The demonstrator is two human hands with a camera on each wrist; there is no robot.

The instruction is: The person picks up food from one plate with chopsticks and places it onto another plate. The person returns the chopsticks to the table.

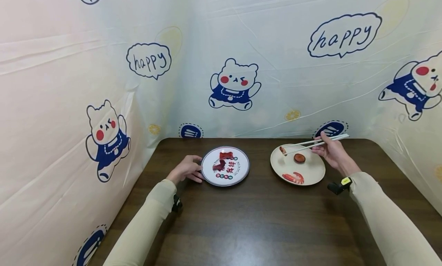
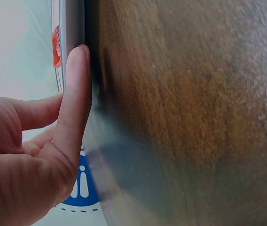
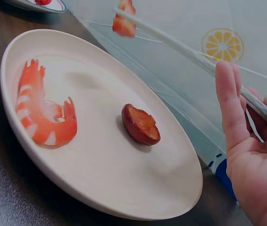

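My left hand (image 1: 188, 168) touches the left edge of a white plate (image 1: 241, 174) with a dark rim and printed red characters. In the left wrist view its fingers (image 2: 74, 89) lie fairly straight against the plate's side. On that plate are a red piece (image 1: 226, 155) and a dark red piece (image 1: 219, 166). My right hand (image 1: 333, 151) grips pale chopsticks (image 3: 176, 40), their tips pinching a small reddish-brown food piece (image 3: 124, 21) above a cream plate (image 3: 100, 188). A shrimp (image 3: 42, 113) and a round brown slice (image 3: 140, 125) lie on the cream plate.
Both plates stand on a dark brown wooden table (image 1: 255, 220), near its back edge. A pale curtain (image 1: 276, 40) with cartoon bears and "happy" bubbles hangs behind it and along the sides.
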